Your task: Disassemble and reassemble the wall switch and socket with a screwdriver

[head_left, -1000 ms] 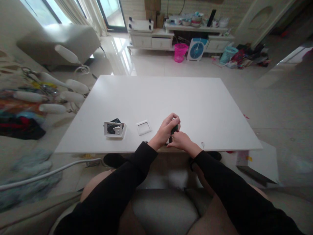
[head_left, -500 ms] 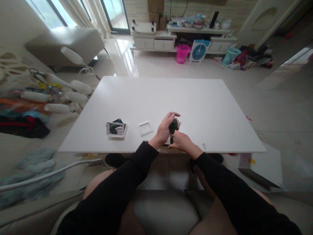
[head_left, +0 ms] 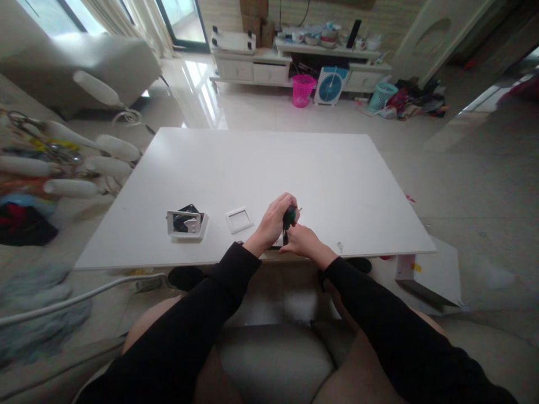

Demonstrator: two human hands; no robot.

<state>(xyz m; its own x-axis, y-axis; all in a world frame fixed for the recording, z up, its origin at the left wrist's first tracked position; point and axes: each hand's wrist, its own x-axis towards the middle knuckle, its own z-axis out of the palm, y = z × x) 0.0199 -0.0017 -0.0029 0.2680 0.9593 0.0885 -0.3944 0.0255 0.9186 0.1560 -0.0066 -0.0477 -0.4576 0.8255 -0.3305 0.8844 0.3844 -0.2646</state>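
Near the front edge of the white table, my left hand is closed around the dark green and black handle of a screwdriver, which points downward. My right hand is closed just below it, its fingers on a small dark piece under the screwdriver. What this piece is cannot be made out, and the screwdriver's tip is hard to see. To the left lies a flat white frame. Further left, a white box-like housing has a black part in and behind it.
A small clear or pale bit lies right of my hands. Left of the table stands a lamp with several white shades. Beyond the table are a pink basket, a blue fan and a low cabinet.
The view has swung a little to the right, so everything sits further left. The left hand's forefinger, stretched out before, is now curled in around the screwdriver handle. The right hand keeps its place.
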